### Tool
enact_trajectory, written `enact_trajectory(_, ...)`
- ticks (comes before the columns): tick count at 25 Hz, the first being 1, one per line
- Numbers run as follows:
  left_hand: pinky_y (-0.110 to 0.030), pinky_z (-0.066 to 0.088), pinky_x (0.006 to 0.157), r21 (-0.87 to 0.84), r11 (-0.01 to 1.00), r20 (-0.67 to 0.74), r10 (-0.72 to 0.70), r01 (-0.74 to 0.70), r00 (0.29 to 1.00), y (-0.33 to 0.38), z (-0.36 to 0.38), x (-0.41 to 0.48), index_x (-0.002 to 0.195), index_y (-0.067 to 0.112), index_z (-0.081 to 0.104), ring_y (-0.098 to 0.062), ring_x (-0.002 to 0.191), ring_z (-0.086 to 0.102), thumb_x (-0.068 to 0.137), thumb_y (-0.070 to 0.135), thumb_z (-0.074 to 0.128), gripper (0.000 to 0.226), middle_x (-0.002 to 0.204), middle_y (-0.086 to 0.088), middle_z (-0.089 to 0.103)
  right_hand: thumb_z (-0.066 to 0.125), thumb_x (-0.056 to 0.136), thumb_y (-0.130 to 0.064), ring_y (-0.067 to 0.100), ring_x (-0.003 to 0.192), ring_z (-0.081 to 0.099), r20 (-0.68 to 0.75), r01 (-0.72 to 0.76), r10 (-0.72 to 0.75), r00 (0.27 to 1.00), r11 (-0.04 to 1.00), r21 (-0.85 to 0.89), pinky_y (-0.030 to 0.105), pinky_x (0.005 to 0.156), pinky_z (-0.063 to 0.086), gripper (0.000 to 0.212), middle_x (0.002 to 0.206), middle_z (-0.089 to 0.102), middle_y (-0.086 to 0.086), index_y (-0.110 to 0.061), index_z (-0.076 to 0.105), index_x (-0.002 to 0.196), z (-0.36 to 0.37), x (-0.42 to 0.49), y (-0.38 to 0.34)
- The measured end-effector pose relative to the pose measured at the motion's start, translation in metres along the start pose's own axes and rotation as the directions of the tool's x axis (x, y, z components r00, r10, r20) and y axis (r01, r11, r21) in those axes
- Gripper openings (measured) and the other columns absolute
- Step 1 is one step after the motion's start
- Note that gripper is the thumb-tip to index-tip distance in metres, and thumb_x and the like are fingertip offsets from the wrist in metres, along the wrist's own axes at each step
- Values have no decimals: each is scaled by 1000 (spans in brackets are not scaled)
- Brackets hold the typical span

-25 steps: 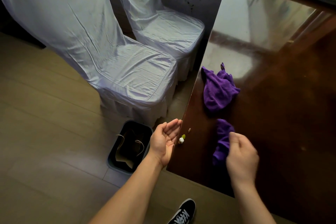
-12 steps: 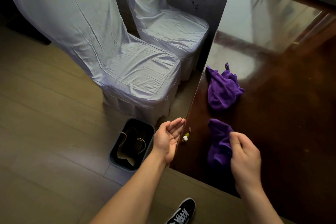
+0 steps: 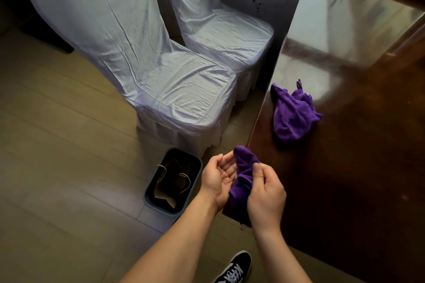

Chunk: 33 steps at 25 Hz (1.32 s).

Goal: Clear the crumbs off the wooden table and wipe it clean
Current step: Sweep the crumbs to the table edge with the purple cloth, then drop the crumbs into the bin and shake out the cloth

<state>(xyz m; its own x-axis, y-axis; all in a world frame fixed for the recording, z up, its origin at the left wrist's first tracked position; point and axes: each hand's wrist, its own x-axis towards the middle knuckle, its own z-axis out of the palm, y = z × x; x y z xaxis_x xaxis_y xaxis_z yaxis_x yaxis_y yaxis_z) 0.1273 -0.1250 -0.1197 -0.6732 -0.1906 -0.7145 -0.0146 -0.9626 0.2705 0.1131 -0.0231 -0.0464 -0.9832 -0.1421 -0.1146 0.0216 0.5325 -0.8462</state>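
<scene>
A dark glossy wooden table [image 3: 345, 167] fills the right side. My right hand [image 3: 266, 195] grips a purple cloth [image 3: 243, 172] at the table's left edge, over the corner. My left hand [image 3: 218, 179] is cupped palm-up just off that edge, touching the cloth. The crumbs are hidden by the cloth and my hands. A second purple cloth [image 3: 292, 115] lies crumpled on the table farther back.
A dark bin [image 3: 172, 181] with a brown paper bag inside stands on the floor below my left hand. Two chairs in white covers [image 3: 172, 89] stand left of the table. My black shoe [image 3: 234, 269] shows at the bottom.
My right hand has dragged the purple cloth left to the table edge and against my cupped left hand. The small white and green crumbs at the edge are no longer visible.
</scene>
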Motion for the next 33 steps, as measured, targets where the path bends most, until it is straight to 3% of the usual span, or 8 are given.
enact_trajectory(3, -29, 50, 68, -25, 998, 21, -54, 55, 998, 1, -6, 0, 74, 11, 64, -16, 64, 59, 89, 28, 50, 27, 70, -3, 61, 50, 99, -31, 28, 79, 65, 148, -116, 80, 986, 960, 257, 48, 72, 53, 26, 80, 70, 6, -22, 70, 84, 6, 0, -20)
enact_trajectory(8, -44, 53, 88, -160, 980, 63, -107, 115, 992, 4, -7, 5, 113, 0, 66, -32, 105, 67, 94, 27, 40, 42, 115, -20, 68, 53, 92, -36, 27, 81, 63, 166, -263, 208, 964, 846, 463, 41, 72, 50, 25, 88, 70, 15, -19, 71, 89, -24, 12, -35)
enact_trajectory(13, -49, 53, 91, -320, 940, 26, -119, 121, 993, 4, -8, 6, 115, -7, 61, -40, 106, 65, 91, 20, 42, 41, 117, -28, 65, 48, 99, -30, 15, 83, 72, 162, -350, 312, 936, 776, 524, 31, 71, 56, 28, 93, 76, 2, -26, 74, 91, -50, 20, -33)
enact_trajectory(17, -52, 50, 93, -402, 912, -3, -91, 82, 996, 7, -20, 7, 114, -10, 60, -45, 105, 64, 92, 18, 39, 41, 116, -31, 64, 47, 99, -31, 17, 94, 72, 218, -442, 388, 896, 720, 536, 37, 82, 53, 26, 99, 77, 2, -26, 72, 98, -46, 19, -31)
enact_trajectory(23, -51, 55, 84, -394, 900, -196, 117, -188, 974, 43, -81, 3, 114, -11, 58, -43, 104, 65, 94, 18, 37, 41, 111, -33, 65, 53, 91, -34, 26, 84, 68, 238, -399, 324, 916, 806, 438, 44, 79, 54, 25, 94, 72, 16, -21, 74, 86, -28, 13, -27)
enact_trajectory(26, -45, 52, 86, -271, 901, -311, 252, -339, 916, 74, -111, 2, 111, -11, 59, -40, 105, 63, 94, 18, 35, 41, 105, -29, 68, 53, 86, -41, 29, 82, 66, 243, -362, 285, 927, 849, 385, 48, 77, 53, 27, 89, 71, 15, -25, 74, 84, -19, 13, -24)
enact_trajectory(30, -41, 51, 91, 66, 921, -355, 382, -385, 853, 98, -127, 13, 103, -6, 64, -35, 104, 66, 96, 19, 35, 39, 108, -27, 67, 53, 85, -43, 22, 78, 69, 245, -369, 293, 924, 847, 382, 43, 73, 54, 26, 87, 73, 9, -27, 74, 87, -16, 14, -16)
enact_trajectory(33, -34, 50, 92, 338, 849, -341, 514, -407, 787, 102, -126, 23, 97, 3, 70, -26, 103, 67, 96, 19, 39, 35, 104, -19, 71, 56, 84, -41, 16, 78, 71, 235, -385, 313, 920, 832, 400, 39, 74, 54, 24, 89, 76, 4, -27, 75, 88, -17, 17, -11)
